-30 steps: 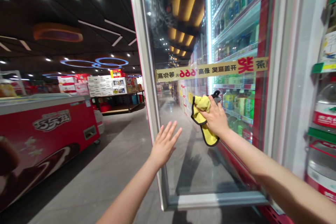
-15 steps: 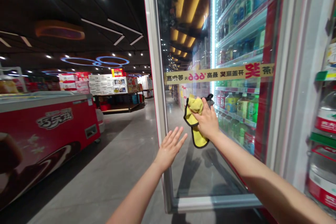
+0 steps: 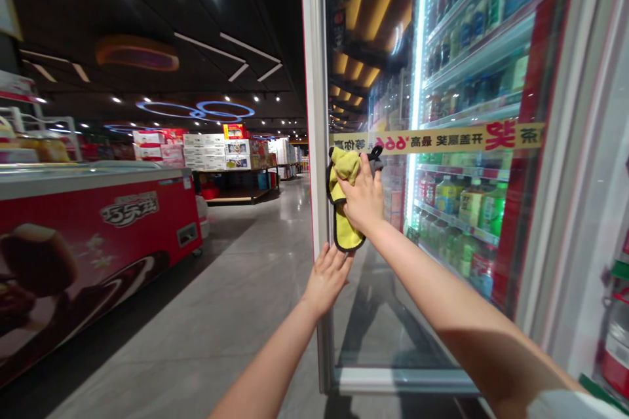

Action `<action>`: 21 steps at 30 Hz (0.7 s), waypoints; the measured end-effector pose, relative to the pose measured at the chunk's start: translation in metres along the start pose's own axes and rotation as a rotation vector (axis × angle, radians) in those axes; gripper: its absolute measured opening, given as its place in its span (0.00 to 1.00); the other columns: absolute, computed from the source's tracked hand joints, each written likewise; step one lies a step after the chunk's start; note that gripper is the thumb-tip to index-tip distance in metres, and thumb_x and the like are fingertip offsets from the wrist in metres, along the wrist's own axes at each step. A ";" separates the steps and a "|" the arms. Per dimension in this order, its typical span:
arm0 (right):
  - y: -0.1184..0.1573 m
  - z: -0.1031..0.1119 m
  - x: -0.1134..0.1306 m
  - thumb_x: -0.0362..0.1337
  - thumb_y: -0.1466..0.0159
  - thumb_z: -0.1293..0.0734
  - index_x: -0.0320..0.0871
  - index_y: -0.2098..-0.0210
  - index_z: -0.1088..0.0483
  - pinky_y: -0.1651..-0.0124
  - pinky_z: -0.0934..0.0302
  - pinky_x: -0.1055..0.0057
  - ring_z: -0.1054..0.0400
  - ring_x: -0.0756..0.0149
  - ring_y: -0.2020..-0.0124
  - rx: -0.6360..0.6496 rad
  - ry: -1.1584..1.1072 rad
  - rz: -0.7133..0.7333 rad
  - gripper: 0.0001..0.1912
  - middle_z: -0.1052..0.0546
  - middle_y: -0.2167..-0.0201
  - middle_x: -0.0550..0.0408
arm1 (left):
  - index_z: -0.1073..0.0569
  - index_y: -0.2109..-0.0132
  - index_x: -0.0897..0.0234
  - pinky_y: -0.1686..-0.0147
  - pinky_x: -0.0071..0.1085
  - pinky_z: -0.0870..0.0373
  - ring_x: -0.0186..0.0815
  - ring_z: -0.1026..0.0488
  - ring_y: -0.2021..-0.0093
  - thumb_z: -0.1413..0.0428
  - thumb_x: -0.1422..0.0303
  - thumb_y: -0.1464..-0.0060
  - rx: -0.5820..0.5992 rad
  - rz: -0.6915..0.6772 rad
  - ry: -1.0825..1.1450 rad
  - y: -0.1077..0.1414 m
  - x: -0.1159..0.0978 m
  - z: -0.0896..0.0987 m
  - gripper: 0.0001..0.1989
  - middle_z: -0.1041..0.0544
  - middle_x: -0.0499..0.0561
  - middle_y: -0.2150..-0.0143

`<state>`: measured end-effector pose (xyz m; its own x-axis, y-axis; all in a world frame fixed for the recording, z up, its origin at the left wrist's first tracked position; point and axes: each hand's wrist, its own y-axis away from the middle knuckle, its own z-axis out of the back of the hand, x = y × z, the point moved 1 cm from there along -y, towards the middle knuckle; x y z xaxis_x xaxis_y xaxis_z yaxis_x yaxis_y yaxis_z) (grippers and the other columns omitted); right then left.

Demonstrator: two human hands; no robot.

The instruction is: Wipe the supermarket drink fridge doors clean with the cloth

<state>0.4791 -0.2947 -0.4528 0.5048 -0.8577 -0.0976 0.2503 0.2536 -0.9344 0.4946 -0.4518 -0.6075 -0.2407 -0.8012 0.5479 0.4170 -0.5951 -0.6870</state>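
My right hand (image 3: 364,200) presses a yellow cleaning cloth (image 3: 348,226) with black edging and a grey side against the glass door (image 3: 378,314). The cloth is bunched at its top, beside the door's left frame and just below a yellow printed strip (image 3: 442,139) whose lettering reads backwards. Lower down, my left hand (image 3: 327,280) lies on the door's left edge with its fingers stretched out. Its fingertips are close to the bottom of the cloth; whether they touch it I cannot tell.
Behind the glass, lit fridge shelves (image 3: 462,216) hold several bottles. A red chest freezer (image 3: 162,236) stands at the left, with stacked boxes (image 3: 204,152) on a display table beyond it. Large bottles (image 3: 616,347) are at the lower right. Grey floor (image 3: 246,288) runs between.
My right hand has slid the cloth left and up across the glass to the left frame. My left hand stays at the door's edge. The view has turned slightly left.
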 end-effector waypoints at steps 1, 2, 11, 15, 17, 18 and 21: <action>0.003 -0.001 0.002 0.29 0.39 0.32 0.50 0.34 0.34 0.29 0.60 0.39 0.68 0.49 0.22 0.019 -0.001 0.015 0.35 0.55 0.23 0.45 | 0.31 0.37 0.63 0.30 0.49 0.40 0.49 0.38 0.29 0.34 0.63 0.45 0.003 0.015 0.005 0.002 0.001 0.000 0.31 0.29 0.63 0.33; 0.007 -0.003 0.003 0.29 0.40 0.31 0.50 0.34 0.33 0.29 0.60 0.39 0.68 0.48 0.22 0.045 0.000 0.044 0.34 0.55 0.23 0.44 | 0.30 0.38 0.65 0.30 0.50 0.41 0.50 0.41 0.27 0.33 0.63 0.46 0.002 0.020 0.010 0.004 0.003 0.000 0.31 0.31 0.66 0.32; -0.019 0.012 -0.001 0.30 0.37 0.34 0.50 0.33 0.34 0.30 0.57 0.37 0.62 0.44 0.23 0.008 0.085 0.055 0.32 0.51 0.24 0.42 | 0.43 0.29 0.70 0.29 0.49 0.41 0.48 0.52 0.24 0.42 0.74 0.40 -0.078 0.014 0.072 0.014 0.009 0.011 0.35 0.40 0.67 0.27; -0.006 0.005 0.004 0.31 0.34 0.35 0.51 0.31 0.37 0.32 0.55 0.36 0.59 0.41 0.24 -0.030 0.112 0.107 0.32 0.49 0.25 0.39 | 0.48 0.27 0.70 0.32 0.44 0.36 0.46 0.51 0.24 0.47 0.75 0.38 -0.218 0.084 0.068 0.017 0.009 0.016 0.35 0.43 0.67 0.26; 0.005 0.000 0.004 0.33 0.32 0.36 0.53 0.33 0.35 0.33 0.52 0.37 0.55 0.43 0.25 -0.055 0.132 0.148 0.28 0.46 0.25 0.41 | 0.51 0.25 0.69 0.32 0.41 0.35 0.45 0.51 0.24 0.49 0.76 0.37 -0.244 0.100 0.029 0.015 0.009 0.018 0.37 0.44 0.65 0.25; 0.009 -0.001 0.001 0.34 0.31 0.36 0.54 0.35 0.33 0.34 0.50 0.39 0.52 0.44 0.25 -0.066 0.142 0.162 0.26 0.45 0.26 0.43 | 0.52 0.25 0.68 0.31 0.41 0.37 0.44 0.51 0.24 0.50 0.77 0.37 -0.229 0.095 0.005 0.013 0.009 0.020 0.37 0.44 0.64 0.25; 0.003 0.010 -0.013 0.35 0.30 0.36 0.56 0.42 0.26 0.39 0.40 0.53 0.44 0.49 0.29 -0.094 0.148 0.182 0.19 0.42 0.27 0.51 | 0.54 0.24 0.67 0.29 0.39 0.40 0.40 0.50 0.24 0.53 0.79 0.37 -0.139 0.085 -0.057 0.007 0.007 0.023 0.37 0.45 0.59 0.25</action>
<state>0.4814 -0.2778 -0.4513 0.4060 -0.8596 -0.3102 0.0849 0.3735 -0.9238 0.5162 -0.4601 -0.5973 -0.1581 -0.8466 0.5083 0.3074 -0.5314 -0.7894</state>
